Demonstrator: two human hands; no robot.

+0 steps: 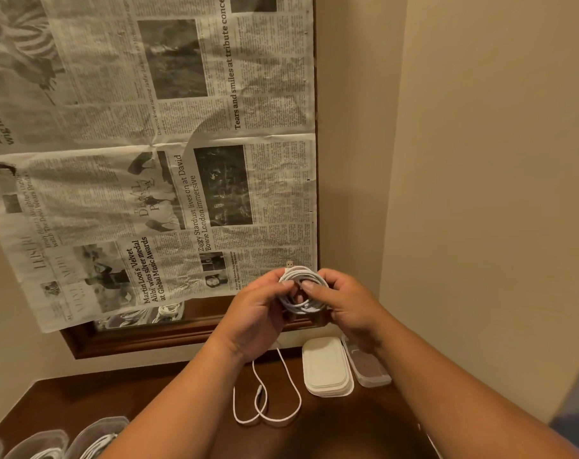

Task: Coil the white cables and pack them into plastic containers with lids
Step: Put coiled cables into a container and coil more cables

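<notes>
A white cable (303,304) wound into a round coil is held up in front of the wall, above the dark wooden table (341,422). My left hand (260,309) grips the coil's left side and my right hand (344,299) grips its right side, thumbs on the front. A USB plug (290,264) sticks up from the coil's top. The cable's loose tail (265,402) hangs down and loops on the table. A stack of white lids (326,366) lies on the table beside an empty clear container (367,366).
Several clear containers (66,438) with coiled cables stand at the table's front left corner. Newspaper (149,160) covers a wood-framed mirror (142,339) on the wall behind. A beige wall (480,193) closes the right side.
</notes>
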